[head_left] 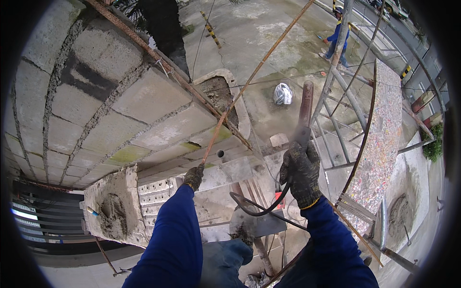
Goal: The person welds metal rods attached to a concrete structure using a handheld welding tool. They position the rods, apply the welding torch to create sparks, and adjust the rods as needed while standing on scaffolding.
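My left hand (194, 177), in a dark work glove, is closed round the lower end of a long rusty rebar (261, 62). The rod slants up and to the right, crossing in front of another rusty bar (144, 44) beside the block wall. My right hand (302, 170), gloved with a yellow cuff, grips a cylindrical tool (306, 103) with a reddish-brown body pointing away from me. Its exact kind does not show. A thick black cable (254, 211) loops beside that hand and runs below my wrist.
A concrete block wall (158, 108) rises at left. Mortar (114, 216) lies on a board near it. Scaffold tubes (336, 53) and a speckled plank (379, 134) stand at right. On the ground far below are a white bag (282, 94) and a person in blue (338, 38).
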`<action>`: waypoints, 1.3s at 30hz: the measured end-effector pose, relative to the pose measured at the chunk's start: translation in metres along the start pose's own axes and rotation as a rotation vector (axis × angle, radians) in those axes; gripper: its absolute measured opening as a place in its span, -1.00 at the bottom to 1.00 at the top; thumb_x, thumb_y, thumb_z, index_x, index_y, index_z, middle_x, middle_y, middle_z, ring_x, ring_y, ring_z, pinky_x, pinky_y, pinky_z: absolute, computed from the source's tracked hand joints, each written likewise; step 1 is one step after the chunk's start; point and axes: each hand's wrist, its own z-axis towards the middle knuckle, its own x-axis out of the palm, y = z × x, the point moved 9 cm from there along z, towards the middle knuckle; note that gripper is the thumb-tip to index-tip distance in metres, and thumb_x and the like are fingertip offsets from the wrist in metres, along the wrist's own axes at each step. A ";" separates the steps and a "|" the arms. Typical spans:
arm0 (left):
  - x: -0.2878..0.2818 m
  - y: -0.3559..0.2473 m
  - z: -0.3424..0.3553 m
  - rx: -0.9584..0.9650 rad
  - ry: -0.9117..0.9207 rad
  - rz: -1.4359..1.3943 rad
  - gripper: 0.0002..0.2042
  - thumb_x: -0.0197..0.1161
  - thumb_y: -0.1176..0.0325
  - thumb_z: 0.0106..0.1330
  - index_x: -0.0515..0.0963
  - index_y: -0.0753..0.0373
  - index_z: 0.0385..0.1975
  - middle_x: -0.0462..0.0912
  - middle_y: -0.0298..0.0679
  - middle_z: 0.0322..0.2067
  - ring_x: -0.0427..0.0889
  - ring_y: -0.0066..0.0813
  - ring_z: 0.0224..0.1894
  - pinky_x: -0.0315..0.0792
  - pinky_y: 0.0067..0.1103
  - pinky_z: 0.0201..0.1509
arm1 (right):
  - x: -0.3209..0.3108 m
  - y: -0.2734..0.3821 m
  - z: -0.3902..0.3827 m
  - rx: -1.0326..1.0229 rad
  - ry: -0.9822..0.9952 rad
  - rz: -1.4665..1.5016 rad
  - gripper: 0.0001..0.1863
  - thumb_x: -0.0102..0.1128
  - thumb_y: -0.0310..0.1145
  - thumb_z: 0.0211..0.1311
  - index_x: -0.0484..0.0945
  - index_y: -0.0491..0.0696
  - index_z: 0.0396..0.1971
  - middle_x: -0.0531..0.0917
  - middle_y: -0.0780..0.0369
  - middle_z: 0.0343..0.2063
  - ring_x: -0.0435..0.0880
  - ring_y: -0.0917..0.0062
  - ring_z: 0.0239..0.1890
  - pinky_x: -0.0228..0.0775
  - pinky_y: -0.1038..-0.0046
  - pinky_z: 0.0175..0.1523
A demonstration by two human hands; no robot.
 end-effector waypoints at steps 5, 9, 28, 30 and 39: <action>-0.018 0.007 0.021 0.261 -0.211 -0.061 -0.32 -0.11 -0.33 0.40 0.54 0.25 -0.55 0.46 -0.26 -0.70 0.41 -0.37 -0.68 0.32 -0.40 -0.53 | 0.015 0.049 -0.017 -0.100 -0.135 -0.065 -0.69 0.24 -0.32 0.33 0.42 -0.10 -0.03 0.52 0.26 -0.59 0.50 0.53 -0.75 0.40 0.49 -0.72; -0.034 -0.019 -0.009 0.334 -0.210 -0.156 -0.40 -0.08 -0.23 0.45 0.50 0.22 -0.55 0.43 -0.33 -0.71 0.34 -0.49 -0.70 0.26 -0.44 -0.57 | 0.008 0.076 -0.051 -0.178 -0.248 -0.030 -0.61 0.24 -0.32 0.31 0.41 -0.12 0.06 0.51 0.27 -0.58 0.49 0.55 -0.72 0.42 0.48 -0.69; -0.054 -0.071 -0.249 0.492 0.283 -0.079 -0.78 0.01 0.24 0.51 0.48 0.26 -0.15 0.59 -0.23 -0.39 0.57 -0.29 -0.34 0.49 -0.46 -0.20 | -0.125 0.142 -0.330 0.166 -1.063 0.004 -0.75 0.28 -0.27 0.27 0.40 0.01 -0.20 0.44 0.34 -0.66 0.44 0.54 -0.80 0.34 0.43 -0.78; -0.053 -0.092 -0.297 0.883 0.221 0.258 -0.77 0.01 0.31 0.48 0.44 0.29 -0.01 0.60 -0.18 -0.24 0.58 -0.27 -0.19 0.49 -0.44 -0.05 | -0.140 0.135 -0.370 0.199 -1.094 0.181 -0.78 0.27 -0.28 0.27 0.39 0.07 -0.24 0.44 0.34 -0.66 0.47 0.50 -0.76 0.36 0.38 -0.74; -0.034 -0.123 -0.377 0.901 0.437 0.745 -0.60 0.23 0.36 0.21 0.47 0.34 0.04 0.55 -0.07 -0.02 0.48 -0.15 0.14 0.34 -0.34 0.32 | -0.160 0.124 -0.501 0.310 -1.426 0.382 -0.73 0.36 -0.23 0.20 0.41 0.10 -0.26 0.47 0.33 -0.69 0.46 0.43 -0.77 0.33 0.34 -0.71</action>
